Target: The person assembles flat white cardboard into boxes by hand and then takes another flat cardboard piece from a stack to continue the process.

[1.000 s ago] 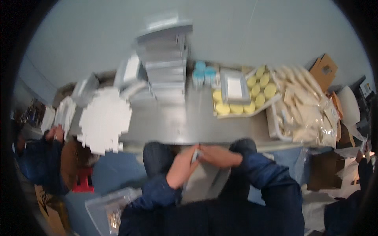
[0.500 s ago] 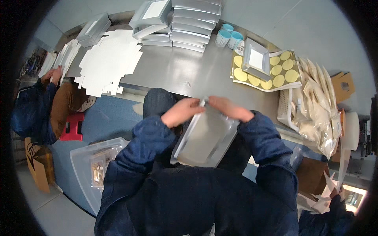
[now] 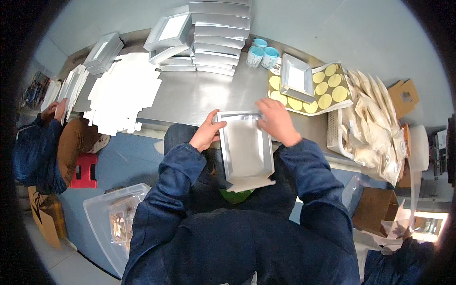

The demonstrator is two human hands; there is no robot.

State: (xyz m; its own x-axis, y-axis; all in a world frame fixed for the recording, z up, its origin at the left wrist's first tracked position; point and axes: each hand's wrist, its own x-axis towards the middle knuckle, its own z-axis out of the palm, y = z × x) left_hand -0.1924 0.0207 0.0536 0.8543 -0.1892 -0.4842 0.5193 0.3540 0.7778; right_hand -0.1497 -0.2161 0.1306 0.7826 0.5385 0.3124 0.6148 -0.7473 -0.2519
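Head view, looking down on a seated person in a dark blue jacket at a steel table [image 3: 199, 97]. A silver-rimmed open box [image 3: 246, 151] with a white inside lies over the person's lap at the near edge of the table, its far end touching the table edge. The left hand [image 3: 205, 133] grasps the box's far left corner, fingers curled over the rim. The right hand [image 3: 277, 121] rests on the far right corner, fingers bent down over the far rim and pressing on it. On the table, far and centre, stands a stack of boxes [image 3: 219, 35], with one more box [image 3: 170, 32] leaning against its left side. Flat white blanks [image 3: 122, 92] lie spread at left. Two blue-topped cups [image 3: 263, 56] stand just right of the stack. Further right, a sheet of yellow round stickers [image 3: 327, 92] carries another open box [image 3: 297, 78]. Clear pouches [image 3: 375, 123] are heaped at the far right. On the floor at near left sits a clear bin [image 3: 102, 223]; a co-worker [image 3: 40, 147] crouches beside a red stool [image 3: 85, 170] at the left rim.
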